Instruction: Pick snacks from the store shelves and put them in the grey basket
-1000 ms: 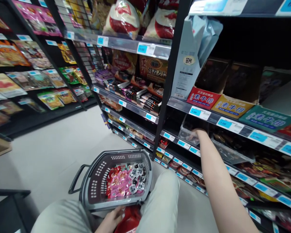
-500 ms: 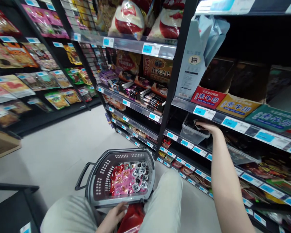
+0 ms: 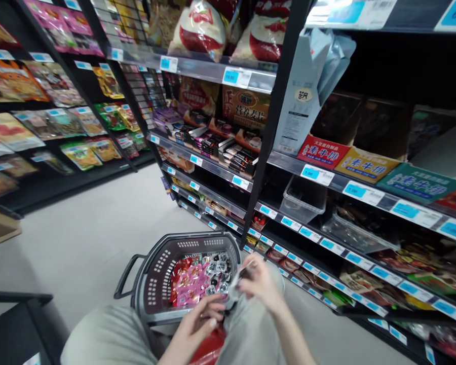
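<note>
My right hand (image 3: 261,284) pinches a small clear packet (image 3: 235,290) with something dark in it, over my right knee by the basket's right side. My left hand (image 3: 199,322) is beside it at the basket's near rim, fingers apart and holding nothing. The grey shopping basket (image 3: 155,317) stands on the floor in front of my knees. Pink packets (image 3: 190,286), red packets (image 3: 178,268) and several clear packets with dark contents (image 3: 221,266) lie inside it. Below my hands, a glossy red bag (image 3: 210,347) shows between my legs.
A clear plastic bin (image 3: 302,209) sits on a low shelf to the right, with another clear bin (image 3: 357,230) beside it. Above are red, yellow and teal boxes (image 3: 367,165). Snack shelves (image 3: 49,126) line the left; a cardboard box (image 3: 0,225) is at the left edge.
My right hand has come out of the clear bin on the shelf and down beside the basket, holding the small packet. My left hand has risen from the red bag toward it.
</note>
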The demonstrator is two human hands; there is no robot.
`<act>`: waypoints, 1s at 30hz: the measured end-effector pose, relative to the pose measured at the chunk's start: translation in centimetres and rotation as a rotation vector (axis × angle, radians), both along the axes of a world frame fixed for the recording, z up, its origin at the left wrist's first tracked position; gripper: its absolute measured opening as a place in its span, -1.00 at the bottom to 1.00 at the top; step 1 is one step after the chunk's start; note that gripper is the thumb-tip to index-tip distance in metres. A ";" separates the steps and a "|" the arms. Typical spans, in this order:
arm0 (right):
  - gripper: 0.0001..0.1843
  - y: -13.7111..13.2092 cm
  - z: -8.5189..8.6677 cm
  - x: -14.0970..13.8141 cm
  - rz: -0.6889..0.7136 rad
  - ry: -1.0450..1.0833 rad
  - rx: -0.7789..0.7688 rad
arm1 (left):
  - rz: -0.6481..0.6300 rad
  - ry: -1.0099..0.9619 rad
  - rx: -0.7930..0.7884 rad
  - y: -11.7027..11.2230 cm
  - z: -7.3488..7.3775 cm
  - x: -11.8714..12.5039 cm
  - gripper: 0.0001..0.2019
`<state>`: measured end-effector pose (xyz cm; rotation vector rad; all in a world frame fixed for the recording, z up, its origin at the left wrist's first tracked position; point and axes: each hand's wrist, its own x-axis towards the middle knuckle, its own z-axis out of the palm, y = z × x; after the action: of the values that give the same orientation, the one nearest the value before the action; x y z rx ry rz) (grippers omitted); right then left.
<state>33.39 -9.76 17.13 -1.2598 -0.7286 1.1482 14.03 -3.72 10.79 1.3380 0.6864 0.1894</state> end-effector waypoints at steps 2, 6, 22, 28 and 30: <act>-0.53 0.1 -2.3 -4.3 0.040 0.104 -0.075 | 0.001 0.031 0.097 0.1 1.9 -0.1 -0.51; -0.55 -0.5 -4.5 -7.7 -0.029 0.263 -0.067 | -0.031 0.122 0.178 0.9 3.2 -1.2 -0.69; -0.48 -3.5 -4.3 -6.9 -0.141 0.089 -0.286 | -0.157 -0.056 -0.268 -1.4 3.8 -1.5 -0.69; -0.54 -2.8 -3.7 -7.9 -0.186 0.290 -0.247 | -0.165 -0.134 -0.168 -0.8 5.7 -1.7 -0.67; -0.55 -2.5 -3.4 -8.2 -0.214 0.310 -0.232 | -0.160 -0.139 -0.137 -0.8 6.0 -1.8 -0.66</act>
<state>25.17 -12.30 13.74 -1.2782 -0.2290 1.2382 12.26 -4.49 16.81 1.2297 0.4647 0.1038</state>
